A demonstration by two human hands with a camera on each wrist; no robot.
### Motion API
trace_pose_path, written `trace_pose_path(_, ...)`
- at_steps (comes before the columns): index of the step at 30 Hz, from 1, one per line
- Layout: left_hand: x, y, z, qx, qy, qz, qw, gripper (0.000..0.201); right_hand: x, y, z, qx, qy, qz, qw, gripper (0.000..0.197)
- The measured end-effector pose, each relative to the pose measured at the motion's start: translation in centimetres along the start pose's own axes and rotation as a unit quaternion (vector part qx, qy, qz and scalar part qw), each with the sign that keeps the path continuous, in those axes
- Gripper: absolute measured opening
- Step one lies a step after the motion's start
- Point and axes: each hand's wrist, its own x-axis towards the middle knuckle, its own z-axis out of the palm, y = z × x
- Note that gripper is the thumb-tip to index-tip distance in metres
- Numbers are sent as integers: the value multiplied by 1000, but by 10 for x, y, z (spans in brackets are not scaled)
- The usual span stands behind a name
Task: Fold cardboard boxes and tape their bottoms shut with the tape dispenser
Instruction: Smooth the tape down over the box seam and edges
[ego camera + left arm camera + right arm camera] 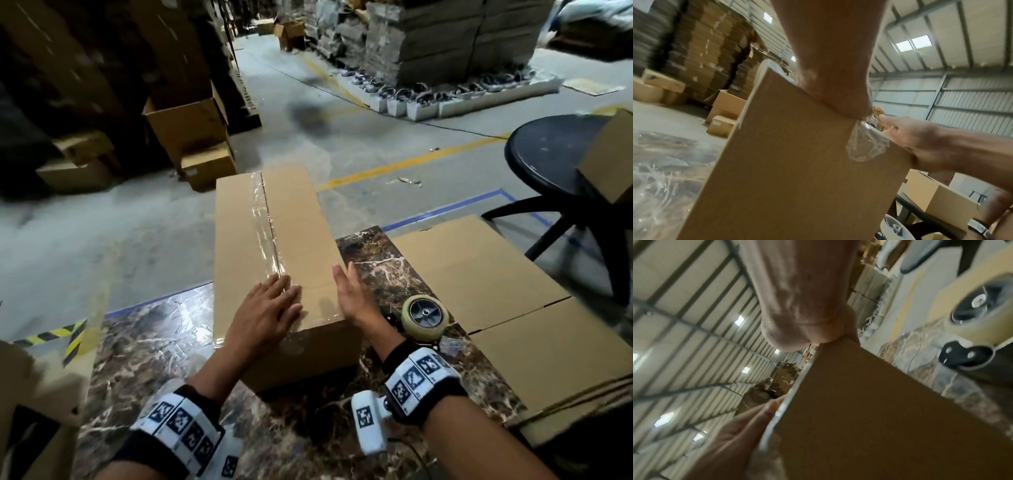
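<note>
Brown box (301,219) (clear-taped seam)

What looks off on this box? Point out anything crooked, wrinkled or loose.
The clear tape along the box seam is wrinkled, not flat. Its near end hangs crumpled over the front edge in the left wrist view. The left hand lies flat on it; the right hand is at the box's side edge.

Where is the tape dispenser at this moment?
In the head view, the tape dispenser lies unheld on the marble table, just right of the right hand and the taped box, beside the flat cardboard sheets.
</note>
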Motion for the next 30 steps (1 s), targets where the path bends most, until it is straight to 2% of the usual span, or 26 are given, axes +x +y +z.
trace_pose_path(2,-1,4,-3,27,2,6,1000,68,-2,5,5,-73,44,-48,995,72)
trace_pose_path(4,-5,6,-3,55,-21,23,998,72,-8,10,12,-130,119,-119,977,70)
trace_pose_path(7,-11,7,2,97,-54,41,993,77,-18,20,18,-186,192,-267,926,63)
trace_pose_path(9,-11,6,2,110,-78,42,990,82,-19,32,17,-267,182,-332,886,62)
trace_pose_path(11,-9,6,1,131,-106,42,985,90,-16,45,12,-332,157,-367,855,63)
trace_pose_path(16,-7,3,7,157,-124,66,978,93,-7,55,-4,-421,76,-420,800,65)
trace_pose_path(20,-10,5,8,159,-81,72,981,90,-8,51,-7,-443,68,-440,778,63)
trace_pose_path(24,-12,5,6,175,-80,87,978,96,-12,50,-13,-473,29,-432,768,63)
trace_pose_path(26,-13,5,6,179,-87,88,976,102,-14,52,-14,-454,20,-420,786,65)
trace_pose_path(29,-12,5,9,170,-80,83,979,94,-20,48,-7,-404,54,-394,824,66)
trace_pose_path(30,-12,6,7,159,-71,79,982,97,-21,47,-5,-392,65,-393,829,64)
